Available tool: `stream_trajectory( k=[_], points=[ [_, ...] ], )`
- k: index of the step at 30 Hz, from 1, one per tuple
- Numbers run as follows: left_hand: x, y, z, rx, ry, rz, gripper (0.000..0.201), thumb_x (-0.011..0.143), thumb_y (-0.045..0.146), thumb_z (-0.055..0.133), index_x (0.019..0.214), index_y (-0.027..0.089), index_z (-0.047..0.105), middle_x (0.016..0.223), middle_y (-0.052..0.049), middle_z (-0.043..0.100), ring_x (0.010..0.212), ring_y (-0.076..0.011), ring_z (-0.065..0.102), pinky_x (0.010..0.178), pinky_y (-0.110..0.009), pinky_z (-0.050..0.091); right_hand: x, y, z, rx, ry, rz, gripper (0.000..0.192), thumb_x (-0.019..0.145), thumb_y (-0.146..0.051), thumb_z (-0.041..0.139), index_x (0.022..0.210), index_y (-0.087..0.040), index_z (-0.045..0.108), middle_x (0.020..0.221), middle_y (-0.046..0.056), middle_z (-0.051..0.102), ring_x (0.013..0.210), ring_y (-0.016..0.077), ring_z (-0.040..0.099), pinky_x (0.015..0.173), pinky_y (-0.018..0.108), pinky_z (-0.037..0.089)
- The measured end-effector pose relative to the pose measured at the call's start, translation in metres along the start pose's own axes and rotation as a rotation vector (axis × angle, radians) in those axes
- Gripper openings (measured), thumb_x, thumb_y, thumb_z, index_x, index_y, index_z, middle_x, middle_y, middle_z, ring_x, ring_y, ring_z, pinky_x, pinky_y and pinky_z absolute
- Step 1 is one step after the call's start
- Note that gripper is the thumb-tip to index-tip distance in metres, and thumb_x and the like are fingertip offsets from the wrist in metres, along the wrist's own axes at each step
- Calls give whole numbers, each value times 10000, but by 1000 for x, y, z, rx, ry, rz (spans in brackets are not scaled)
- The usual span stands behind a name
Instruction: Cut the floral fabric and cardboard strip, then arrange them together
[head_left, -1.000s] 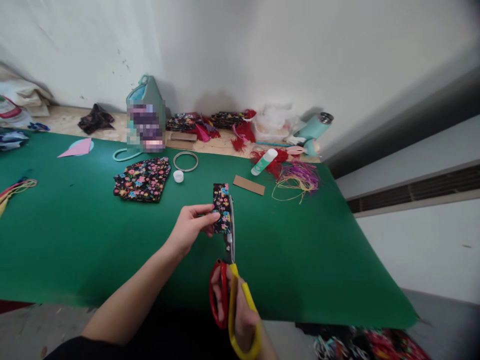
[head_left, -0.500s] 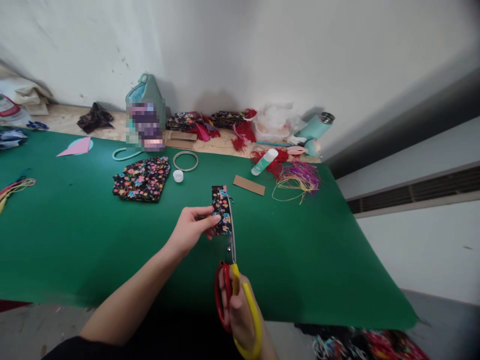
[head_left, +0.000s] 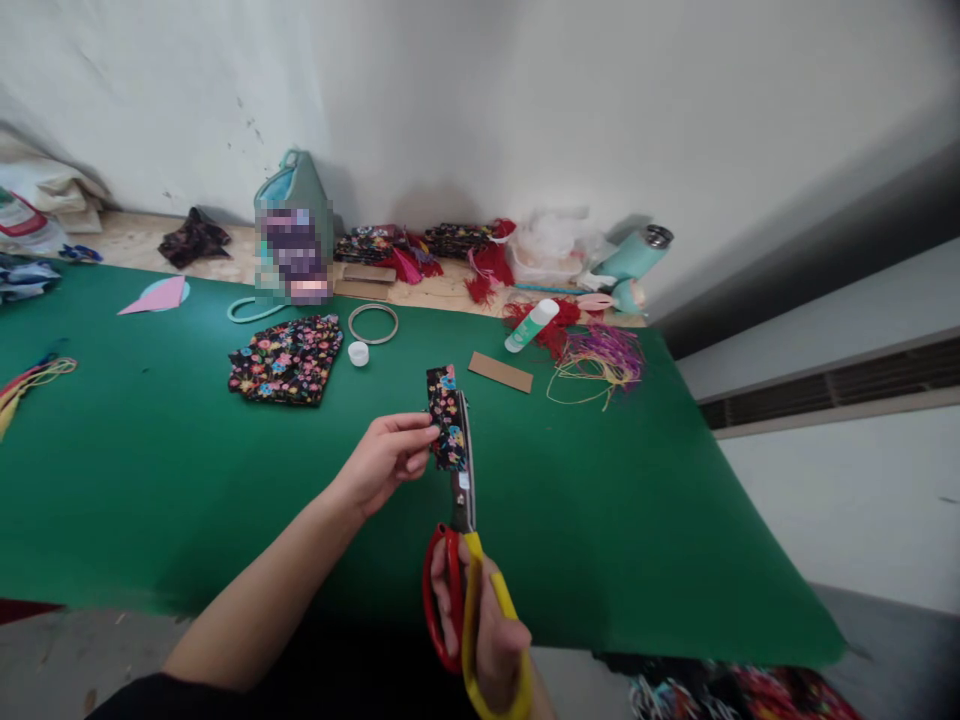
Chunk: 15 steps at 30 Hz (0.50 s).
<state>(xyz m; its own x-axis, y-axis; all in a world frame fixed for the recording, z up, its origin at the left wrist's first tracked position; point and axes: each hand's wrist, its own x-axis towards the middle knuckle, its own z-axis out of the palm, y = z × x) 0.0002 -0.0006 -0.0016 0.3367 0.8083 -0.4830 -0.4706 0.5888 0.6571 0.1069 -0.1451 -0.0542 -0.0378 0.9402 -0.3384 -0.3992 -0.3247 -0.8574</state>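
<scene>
Between the thumb and fingers of my left hand [head_left: 386, 460] is a narrow strip of black floral fabric [head_left: 445, 418], held upright above the green table. My right hand [head_left: 495, 630] grips scissors [head_left: 466, 590] with one red and one yellow handle. Their blades point away from me and lie along the strip's right edge; whether they are touching the fabric I cannot tell. A larger folded piece of floral fabric [head_left: 285, 360] rests to the left, beyond my left hand. Farther off lies a brown cardboard strip [head_left: 501, 372].
On the green tabletop [head_left: 637, 520] are a glue stick [head_left: 532, 326], a white cap [head_left: 358, 354], a ring [head_left: 373, 324] and purple and yellow threads [head_left: 600, 360]. A teal bottle [head_left: 639, 253], a pouch [head_left: 307, 200] and red tassels [head_left: 491, 275] line the wall.
The scissors' handles have spread a little wider and the right thumb has shifted right. My left fingers have changed their hold slightly on the fabric strip. The view has shifted slightly.
</scene>
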Motion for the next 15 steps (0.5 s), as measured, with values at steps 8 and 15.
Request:
stream_trajectory(
  k=[8,15],
  points=[
    [0,-1,0,-27,-42,-4,260,588,302,786,648,131,598,426,41,478,376,-52,402,354,-162,266,4,-11,7,88,-52,22,911,265,-981,487,797,-243,524,448,-108,319,272,35,220,248,181,214],
    [0,1,0,-6,-64,-30,295,606,337,763,712,79,666,523,14,538,382,-11,325,354,-148,230,-1,-8,3,71,-30,10,917,257,-967,515,802,-231,555,563,-81,372,329,18,239,273,168,212]
  ],
)
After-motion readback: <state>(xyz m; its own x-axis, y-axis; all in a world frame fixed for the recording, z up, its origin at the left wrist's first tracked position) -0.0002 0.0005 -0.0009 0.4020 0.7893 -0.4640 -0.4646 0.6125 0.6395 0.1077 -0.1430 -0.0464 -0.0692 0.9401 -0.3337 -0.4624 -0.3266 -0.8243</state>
